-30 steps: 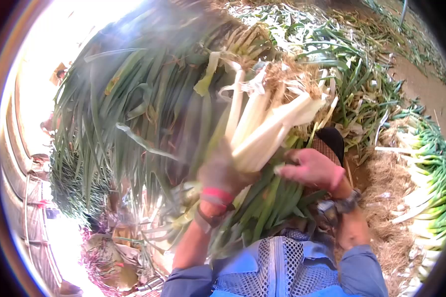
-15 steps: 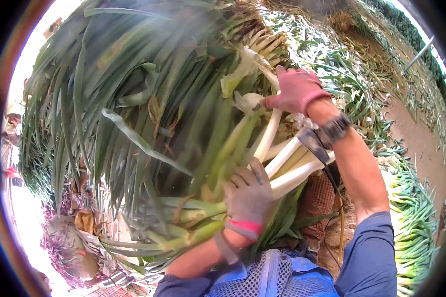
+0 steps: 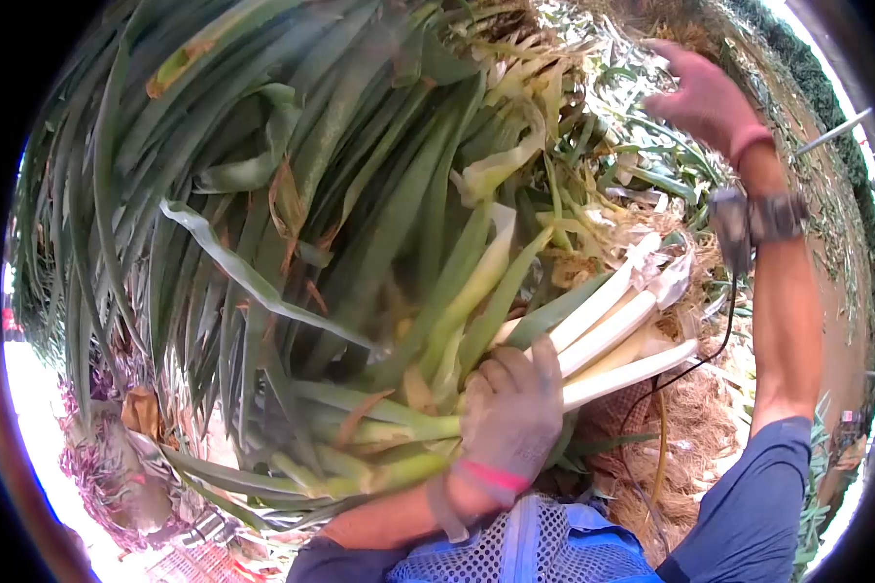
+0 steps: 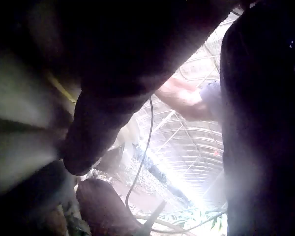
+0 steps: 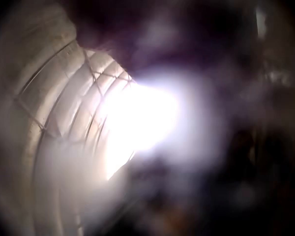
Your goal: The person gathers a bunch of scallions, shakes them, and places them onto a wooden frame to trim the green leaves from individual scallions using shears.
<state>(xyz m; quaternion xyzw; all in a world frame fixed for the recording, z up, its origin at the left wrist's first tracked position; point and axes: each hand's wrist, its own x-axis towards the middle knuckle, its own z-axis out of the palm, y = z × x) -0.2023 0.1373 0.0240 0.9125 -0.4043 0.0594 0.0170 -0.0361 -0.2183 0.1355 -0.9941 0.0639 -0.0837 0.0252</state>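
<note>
In the head view my gloved left hand (image 3: 513, 413) grips several leeks, its fingers curled over their stalks. The white stalks (image 3: 608, 335) stick out to the right of the hand, and green leaves (image 3: 360, 428) run out to the left. My right hand (image 3: 705, 102), in a pink glove, is raised at the upper right with fingers extended and nothing in them. The left wrist view shows dark glove fingers (image 4: 96, 132) against pale stalks (image 4: 19, 152). Blur and glare fill the right wrist view, and a dark shape covers its top.
A large pile of long green leaves (image 3: 185, 175) fills the left and top of the head view. Loose trimmings (image 3: 642, 136) lie beyond the held stalks. Dry roots (image 3: 705, 466) cover the ground by the vest (image 3: 554, 549). A cord (image 3: 727, 321) hangs from the right wrist.
My right hand has moved from the leeks up and away to the right, letting go of a leafy piece. My left hand keeps its grip, with the stalks now angled to the right.
</note>
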